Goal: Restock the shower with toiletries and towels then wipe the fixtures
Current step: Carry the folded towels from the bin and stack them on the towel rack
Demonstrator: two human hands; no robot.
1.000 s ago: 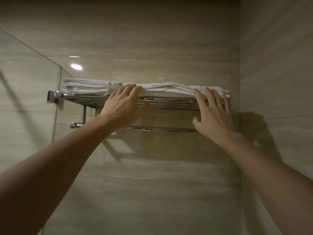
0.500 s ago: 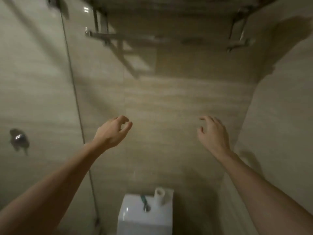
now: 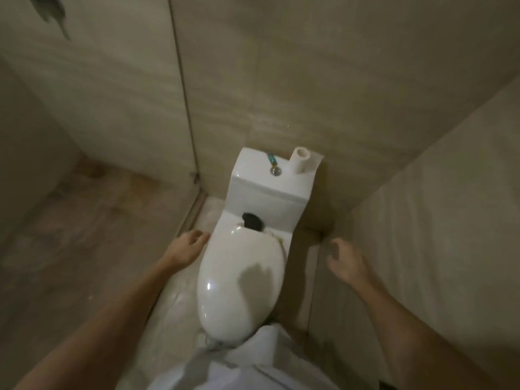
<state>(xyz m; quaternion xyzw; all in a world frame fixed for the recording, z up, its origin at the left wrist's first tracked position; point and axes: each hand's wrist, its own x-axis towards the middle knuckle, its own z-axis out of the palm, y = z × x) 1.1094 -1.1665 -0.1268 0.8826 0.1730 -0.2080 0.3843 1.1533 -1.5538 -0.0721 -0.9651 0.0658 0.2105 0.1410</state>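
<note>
Left hand (image 3: 187, 250): fingers loosely curled, nothing held, just off the 10 o'clock edge of the closed toilet lid (image 3: 242, 282); we cannot tell whether the fingertips touch the rim. Right hand (image 3: 347, 260): motion-blurred, fingers loosely curled and empty, at 3 o'clock from the lid and apart from it, over the strip of floor between the toilet and the right-hand wall. Both bare forearms come in from the lower corners. A shadow falls across the middle of the lid. At the lid's 12 o'clock end we note a small dark object (image 3: 253, 222) by the hinge, too dim to identify. Beyond it is the cistern (image 3: 270, 192), with a round flush button (image 3: 275, 170) on top, a small teal item (image 3: 272, 159) just behind the button, and a toilet roll (image 3: 302, 163) standing at the 2 o'clock corner. The shower is at 9 o'clock from the toilet: a glass panel (image 3: 140, 94), a brownish shower floor (image 3: 84, 220) behind it, and a dark blurred fitting (image 3: 50, 11) on its wall at the frame's 11 o'clock. White fabric (image 3: 253, 358) lies at 6 o'clock, overlapping the lid's near end; we cannot tell whether it is towel or clothing.
</note>
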